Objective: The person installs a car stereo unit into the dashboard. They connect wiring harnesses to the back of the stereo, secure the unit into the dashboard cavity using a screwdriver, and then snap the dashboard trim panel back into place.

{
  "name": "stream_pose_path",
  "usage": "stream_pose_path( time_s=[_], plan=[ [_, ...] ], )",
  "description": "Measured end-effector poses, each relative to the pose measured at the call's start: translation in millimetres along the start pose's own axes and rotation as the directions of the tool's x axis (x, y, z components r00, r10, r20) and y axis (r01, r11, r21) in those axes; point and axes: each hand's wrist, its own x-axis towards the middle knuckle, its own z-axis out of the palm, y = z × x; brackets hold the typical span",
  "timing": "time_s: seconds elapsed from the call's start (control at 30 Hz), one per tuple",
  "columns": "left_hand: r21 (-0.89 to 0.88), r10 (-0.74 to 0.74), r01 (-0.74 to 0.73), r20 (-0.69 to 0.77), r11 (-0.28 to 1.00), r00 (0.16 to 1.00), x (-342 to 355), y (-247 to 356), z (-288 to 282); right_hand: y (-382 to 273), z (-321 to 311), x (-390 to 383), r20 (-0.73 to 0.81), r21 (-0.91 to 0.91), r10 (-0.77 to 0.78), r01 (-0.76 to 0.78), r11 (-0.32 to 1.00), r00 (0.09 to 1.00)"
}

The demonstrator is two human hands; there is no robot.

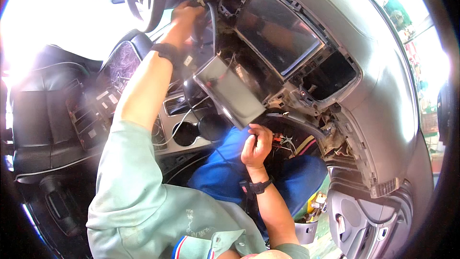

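Inside a car, my left hand [188,15] reaches to the opened dashboard beside the steering wheel. Its fingers are curled at a dark trim edge; what they grip is hidden and somewhat blurred. My right hand [257,147] is closed, fingers bent, just below the lower corner of a loose rectangular screen unit [232,91]. I cannot make out what it holds, or whether it touches that corner. Tilted in front of the dashboard cavity, the grey unit has a thin cable [191,110] near it. Above it, a larger dark display [278,29] sits in the dashboard.
The steering wheel [143,0] is at the upper left. Below the loose unit lies the centre console with a cup holder [185,134]. A black seat [43,105] fills the left, and a door panel [369,216] the lower right. Exposed brackets line the dashboard opening [330,79].
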Motion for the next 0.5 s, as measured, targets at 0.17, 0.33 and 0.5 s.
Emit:
stream_pose_path(
  time_s=[0.17, 0.33, 0.5],
  plan=[
    [-0.101, -0.039, 0.038, -0.01, 0.994, 0.999, -2, 3, 4, -1, 0, 2, -0.008, -0.006, -0.011, 0.011, 1.0, 1.0],
    [0.042, -0.005, 0.004, 0.019, 0.999, 1.0, 14, -2, -11, -7, 0, 2, 0.018, 0.001, 0.029, -0.029, 1.0, 0.999],
    [0.069, -0.004, 0.009, -0.075, 0.998, 0.997, -5, 10, 1, -5, 1, 3, 0.003, -0.004, 0.006, -0.006, 1.0, 1.0]
  ],
)
